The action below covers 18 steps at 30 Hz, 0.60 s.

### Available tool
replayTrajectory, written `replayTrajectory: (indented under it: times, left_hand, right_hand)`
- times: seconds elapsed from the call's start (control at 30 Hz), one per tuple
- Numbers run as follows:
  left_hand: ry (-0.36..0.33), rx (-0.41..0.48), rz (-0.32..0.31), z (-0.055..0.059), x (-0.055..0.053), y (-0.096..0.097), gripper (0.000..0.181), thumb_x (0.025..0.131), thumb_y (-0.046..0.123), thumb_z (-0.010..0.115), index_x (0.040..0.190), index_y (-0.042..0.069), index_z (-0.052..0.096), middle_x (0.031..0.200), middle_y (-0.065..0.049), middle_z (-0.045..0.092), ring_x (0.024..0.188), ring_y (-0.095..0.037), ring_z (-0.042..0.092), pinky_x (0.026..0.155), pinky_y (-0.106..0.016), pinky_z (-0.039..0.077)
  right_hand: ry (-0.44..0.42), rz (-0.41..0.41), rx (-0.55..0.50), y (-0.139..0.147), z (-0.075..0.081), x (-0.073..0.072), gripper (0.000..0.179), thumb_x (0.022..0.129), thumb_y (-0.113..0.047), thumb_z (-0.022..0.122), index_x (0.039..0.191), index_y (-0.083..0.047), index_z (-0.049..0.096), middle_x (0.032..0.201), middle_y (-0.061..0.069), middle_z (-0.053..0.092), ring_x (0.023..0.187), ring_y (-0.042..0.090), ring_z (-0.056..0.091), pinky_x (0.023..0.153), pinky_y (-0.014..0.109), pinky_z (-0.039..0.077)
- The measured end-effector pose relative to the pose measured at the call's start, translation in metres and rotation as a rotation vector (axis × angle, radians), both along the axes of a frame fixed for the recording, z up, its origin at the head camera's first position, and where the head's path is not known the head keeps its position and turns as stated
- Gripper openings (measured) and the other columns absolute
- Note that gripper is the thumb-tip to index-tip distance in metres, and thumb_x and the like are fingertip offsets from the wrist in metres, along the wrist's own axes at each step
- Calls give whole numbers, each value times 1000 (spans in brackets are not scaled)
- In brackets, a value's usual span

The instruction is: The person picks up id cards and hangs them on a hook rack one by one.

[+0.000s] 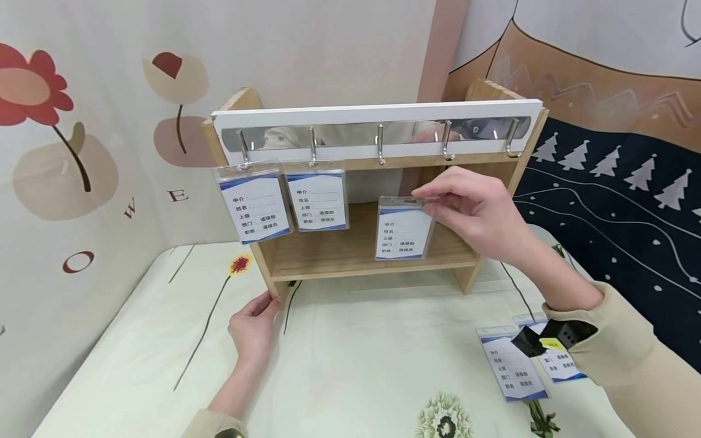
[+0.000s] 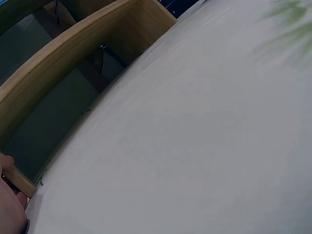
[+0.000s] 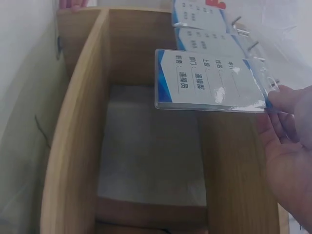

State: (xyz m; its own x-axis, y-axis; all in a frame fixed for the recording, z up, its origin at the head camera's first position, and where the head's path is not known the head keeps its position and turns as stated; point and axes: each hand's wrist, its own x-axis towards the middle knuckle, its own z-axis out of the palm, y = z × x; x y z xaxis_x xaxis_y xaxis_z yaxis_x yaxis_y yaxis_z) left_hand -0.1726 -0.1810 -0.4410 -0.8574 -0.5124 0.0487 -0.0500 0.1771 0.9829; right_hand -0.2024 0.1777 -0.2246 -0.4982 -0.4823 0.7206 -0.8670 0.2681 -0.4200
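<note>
My right hand (image 1: 475, 210) pinches a clear-sleeved ID badge (image 1: 404, 236) by its top right corner, just below the middle hook (image 1: 380, 145) of the hook rail. In the right wrist view, thumb and fingers hold that badge (image 3: 209, 80) at its top edge. One badge (image 1: 257, 210) hangs from the leftmost hook, slightly tilted, and another badge (image 1: 317, 204) from the second hook. Low at the left, my left hand (image 1: 253, 325) grips the foot of the wooden shelf (image 1: 361, 267); the left wrist view catches only part of this hand (image 2: 9, 200).
Two more badges, a nearer one (image 1: 512, 368) and one partly behind the right wrist's black camera (image 1: 555, 359), lie overlapping on the pale floral tablecloth (image 1: 350, 365). Two hooks at the right of the white rail (image 1: 328, 112) are bare. Patterned curtains stand behind the shelf.
</note>
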Motion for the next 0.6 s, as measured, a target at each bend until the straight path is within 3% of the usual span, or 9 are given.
replayTrajectory:
  times: [0.4,0.6]
  left_hand:
    - [1,-19,5,1,-1,-3,30,93,11,74,121,-1,74,114,-20,73,77,13,63,71,-8,52]
    - [-8,-1,-8,1,0,-1,31,94,12,74,122,0,73,116,-20,72,79,13,64,72,-8,52]
  right_hand:
    - [60,61,-70,-20,11,-5,28,84,22,71,108,9,73,104,16,71,95,14,64,79,19,56]
    - [64,15,-168,-30,10,-3,25,84,22,70,106,10,73,102,11,71,92,14,63,77,19,55]
